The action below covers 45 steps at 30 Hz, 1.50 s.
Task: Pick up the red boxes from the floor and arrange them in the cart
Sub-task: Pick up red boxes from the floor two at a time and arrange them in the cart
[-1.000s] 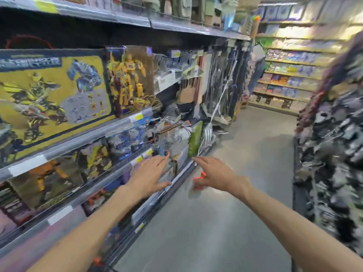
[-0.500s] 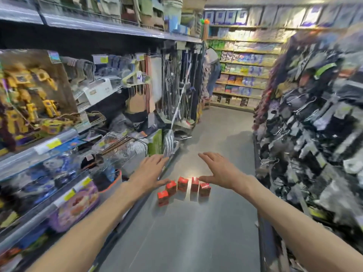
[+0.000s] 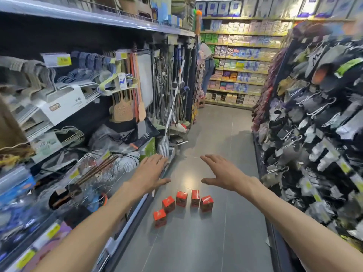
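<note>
- Both hands were empty with fingers spread: the left hand (image 3: pixel 151 174) and the right hand (image 3: pixel 224 172) hovered palm down, well above the floor (image 3: pixel 196 248) and gripping nothing.
- The task's things, the red boxes (image 3: pixel 183 205), stood upright on the floor in a loose arc just off the base of the left shelf unit (image 3: pixel 125 232), below and nearer the camera than both hands.
- Counted: five red boxes, two hands, and no cart anywhere in view.
- Taken from the shelf base outward: the nearest box (image 3: pixel 159 217) sat just beside it, then a second (image 3: pixel 168 204), a third (image 3: pixel 181 198), a fourth (image 3: pixel 195 197), and the farthest box (image 3: pixel 206 203) toward mid-aisle.
- Risk: the boxes stood close together, so a wide-fingered reach for one could likely knock a neighbour over or push it under the shelf base.
- Risk: goods stuck out from the left shelf unit near the left hand; stooping for the nearest box could probably snag a forearm on them.
- Risk: with the cart out of sight, turning with full hands might brush the hanging goods on the rack (image 3: pixel 314 134) across the aisle from the shelf unit.
- Risk: trying to carry all five at once could well mean dropping some.
- One other person (image 3: pixel 207 69) stood well beyond the far end of the shelf unit.
</note>
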Each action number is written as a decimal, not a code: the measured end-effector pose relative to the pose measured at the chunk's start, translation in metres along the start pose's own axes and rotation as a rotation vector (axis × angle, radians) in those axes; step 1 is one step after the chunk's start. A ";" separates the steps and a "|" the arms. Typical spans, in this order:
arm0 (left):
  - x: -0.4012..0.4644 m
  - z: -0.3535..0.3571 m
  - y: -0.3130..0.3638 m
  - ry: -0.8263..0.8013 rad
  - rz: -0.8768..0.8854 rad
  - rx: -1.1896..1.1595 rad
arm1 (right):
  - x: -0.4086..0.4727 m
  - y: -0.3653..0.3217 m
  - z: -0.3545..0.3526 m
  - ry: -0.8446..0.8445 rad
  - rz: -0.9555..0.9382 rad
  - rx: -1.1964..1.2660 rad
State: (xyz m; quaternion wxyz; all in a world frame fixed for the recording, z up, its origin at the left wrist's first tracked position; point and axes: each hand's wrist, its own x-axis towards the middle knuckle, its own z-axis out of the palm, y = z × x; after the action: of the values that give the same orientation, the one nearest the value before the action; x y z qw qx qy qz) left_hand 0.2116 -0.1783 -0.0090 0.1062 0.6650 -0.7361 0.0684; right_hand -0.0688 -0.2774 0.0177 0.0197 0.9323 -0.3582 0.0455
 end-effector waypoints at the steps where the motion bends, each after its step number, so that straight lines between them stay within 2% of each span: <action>1: 0.014 0.004 -0.011 -0.004 0.003 -0.004 | 0.017 0.005 0.002 -0.009 0.005 0.004; 11: 0.126 0.063 -0.102 -0.054 -0.068 -0.021 | 0.180 0.060 0.039 -0.042 -0.056 0.031; 24: 0.272 0.189 -0.194 -0.123 -0.268 -0.075 | 0.411 0.169 0.160 -0.058 -0.274 0.084; 33: 0.288 0.349 -0.250 -0.199 -0.346 -0.242 | 0.481 0.192 0.326 -0.168 -0.291 0.209; 41: 0.256 0.559 -0.285 -0.248 -0.276 -0.221 | 0.501 0.191 0.523 -0.169 -0.346 0.199; 45: 0.225 0.663 -0.292 -0.248 -0.331 -0.261 | 0.499 0.188 0.631 -0.166 -0.354 0.204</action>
State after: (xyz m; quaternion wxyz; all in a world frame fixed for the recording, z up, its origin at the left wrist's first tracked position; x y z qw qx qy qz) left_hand 0.4378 -0.5865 -0.6072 0.1101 0.7605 -0.6270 -0.1279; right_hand 0.2190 -0.7928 -0.5597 -0.0966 0.9784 -0.1828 0.0006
